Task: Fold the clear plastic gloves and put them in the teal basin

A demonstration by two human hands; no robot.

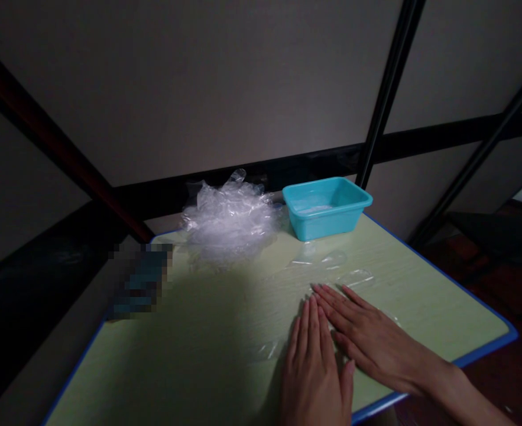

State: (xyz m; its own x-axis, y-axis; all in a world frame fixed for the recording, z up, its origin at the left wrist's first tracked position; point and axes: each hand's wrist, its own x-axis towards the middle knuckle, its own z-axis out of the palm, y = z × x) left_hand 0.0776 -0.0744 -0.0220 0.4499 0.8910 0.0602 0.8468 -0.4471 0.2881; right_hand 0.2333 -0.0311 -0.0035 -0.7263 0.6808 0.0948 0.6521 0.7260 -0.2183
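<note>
A clear plastic disposable glove lies spread on the table, its thin fingers showing beyond my fingertips. My left hand rests flat on its near part, fingers stretched forward and thumb out to the right. Across its right side my right hand lies palm down, fingers pointing up and left. The fingertips of both hands meet or nearly meet. Much of the glove is hidden beneath them. Farther back sits a loose, crumpled heap of clear plastic gloves.
A turquoise plastic basin stands at the back right, with something pale and see-through inside. At the left edge is a dark, pixelated object. The pale green table has a blue rim, and a panelled wall rises behind it.
</note>
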